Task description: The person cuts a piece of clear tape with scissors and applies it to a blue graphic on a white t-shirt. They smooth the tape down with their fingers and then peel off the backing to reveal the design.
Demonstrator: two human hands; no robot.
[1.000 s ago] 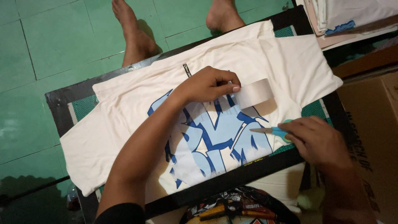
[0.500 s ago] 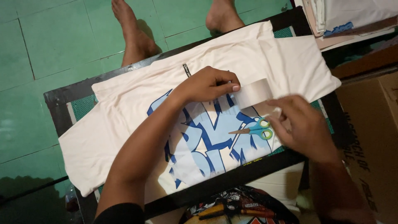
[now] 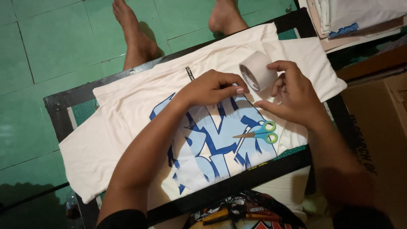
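Note:
A cream T-shirt (image 3: 127, 123) with a large blue graffiti print (image 3: 220, 144) lies flat on a black-framed board (image 3: 59, 106). My left hand (image 3: 212, 87) presses its fingertips on the shirt at the upper edge of the print. My right hand (image 3: 292, 93) holds a roll of beige tape (image 3: 257, 71) upright just right of my left fingertips. Small scissors with green and blue handles (image 3: 259, 134) lie on the print, below my right hand.
Another person's bare feet (image 3: 135, 38) stand on the green tiled floor (image 3: 46, 42) beyond the board. A stack of folded fabric and paper (image 3: 352, 19) sits at the top right. A brown cardboard box (image 3: 377, 123) stands at the right.
My right hand laid the scissors down on the print and moved up to the tape roll, which it now holds. My left hand stayed pressing on the shirt.

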